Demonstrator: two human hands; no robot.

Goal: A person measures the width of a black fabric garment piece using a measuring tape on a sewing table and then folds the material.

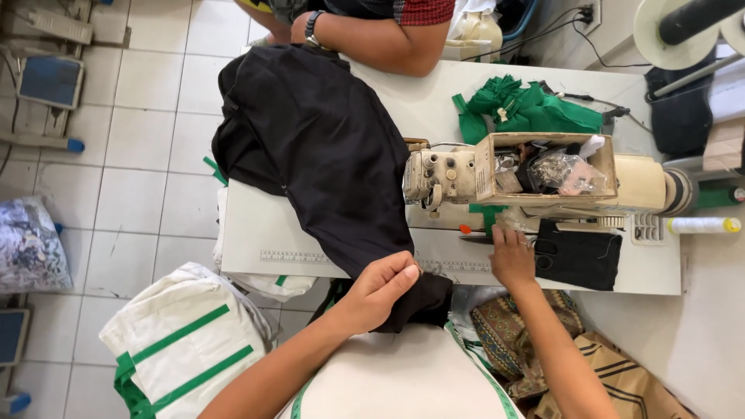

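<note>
Two bare hands work at a white sewing table [264, 233]; the left hand [380, 289] pinches the near edge of a large black cloth [326, 147] between thumb and fingers, closed firmly on the fabric at the table's front edge; the right hand [512, 256] lies flat, fingers spread and holding nothing, on the table just in front of the sewing machine [442, 177], beside a small black fabric piece [578, 256]. The black cloth runs from the far side of the table across its top, passes left of the machine head, and hangs over the near edge toward the person's lap; a printed ruler strip [295, 256] along the table front disappears under it.

On top of the machine sits an open cardboard box [485, 167]; inside it lie crumpled clear plastic bags, dark scraps and small pale bits, too jumbled to tell apart; a strip of green cloth hangs below the box. Behind the box a heap of green fabric [535, 109] rests on the table. A white thread tube with a yellow end [702, 225] lies at the right.

Across the table another person's forearm [372, 39], wearing a wristwatch, rests at the far edge, touching the black cloth. On the tiled floor at lower left stands a white bag with green stripes [186, 334]; folded patterned cloths [528, 326] lie near the right forearm.
</note>
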